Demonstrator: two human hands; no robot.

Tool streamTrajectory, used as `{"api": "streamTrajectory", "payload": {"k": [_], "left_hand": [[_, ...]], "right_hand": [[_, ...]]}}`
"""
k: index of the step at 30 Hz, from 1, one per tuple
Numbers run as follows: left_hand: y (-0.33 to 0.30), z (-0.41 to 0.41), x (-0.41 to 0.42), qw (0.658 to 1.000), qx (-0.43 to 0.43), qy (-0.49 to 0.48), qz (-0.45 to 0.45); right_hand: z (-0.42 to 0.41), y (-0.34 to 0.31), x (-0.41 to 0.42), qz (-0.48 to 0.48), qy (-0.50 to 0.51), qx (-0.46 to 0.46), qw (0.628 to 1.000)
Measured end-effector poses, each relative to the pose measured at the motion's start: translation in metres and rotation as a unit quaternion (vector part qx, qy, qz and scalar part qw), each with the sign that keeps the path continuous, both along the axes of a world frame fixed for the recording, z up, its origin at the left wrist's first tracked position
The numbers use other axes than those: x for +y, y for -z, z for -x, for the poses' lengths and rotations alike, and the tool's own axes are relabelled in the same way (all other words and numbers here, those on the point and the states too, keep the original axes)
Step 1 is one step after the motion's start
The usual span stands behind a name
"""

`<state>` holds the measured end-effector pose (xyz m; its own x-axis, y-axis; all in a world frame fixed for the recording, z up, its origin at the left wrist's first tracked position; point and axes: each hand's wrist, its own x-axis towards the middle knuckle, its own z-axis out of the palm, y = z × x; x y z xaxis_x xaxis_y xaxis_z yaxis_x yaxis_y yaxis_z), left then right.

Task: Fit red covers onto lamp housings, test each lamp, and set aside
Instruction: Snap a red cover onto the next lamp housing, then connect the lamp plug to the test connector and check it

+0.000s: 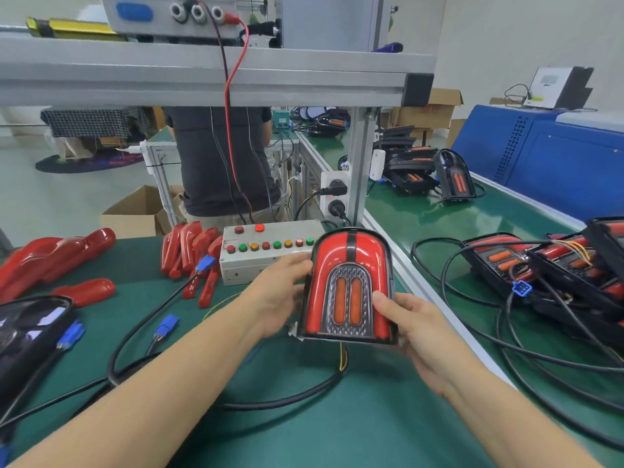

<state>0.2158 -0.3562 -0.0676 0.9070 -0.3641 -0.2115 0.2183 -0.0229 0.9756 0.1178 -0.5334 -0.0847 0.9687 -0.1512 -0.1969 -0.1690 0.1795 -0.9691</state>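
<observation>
Green bench [354, 434]: one lamp [349, 287], red cover on, held above it, left hand [280, 298] and right hand [417, 329] each curled round a side. Behind, one button box [266, 251]; loose covers [189, 255] piled left, count unclear.

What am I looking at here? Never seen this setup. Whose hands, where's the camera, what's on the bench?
There is one picture, from a camera on the worker's head looking down at their own bare hands; no robot. The left hand and right hand hold a lamp with its red cover fitted, above a green bench. Behind it sits a grey test box with red, green and amber buttons. Loose red covers lie to the left, with blue connectors on black cables. More lamps with cables lie on the right. Another person stands beyond the bench.
</observation>
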Motion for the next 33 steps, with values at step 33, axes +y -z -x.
{"api": "streamTrajectory", "payload": {"k": [33], "left_hand": [[0.004, -0.044, 0.163, 0.817, -0.259, -0.450, -0.251]], "right_hand": [[-0.022, -0.019, -0.013, -0.247, 0.157, -0.067, 0.954]]}}
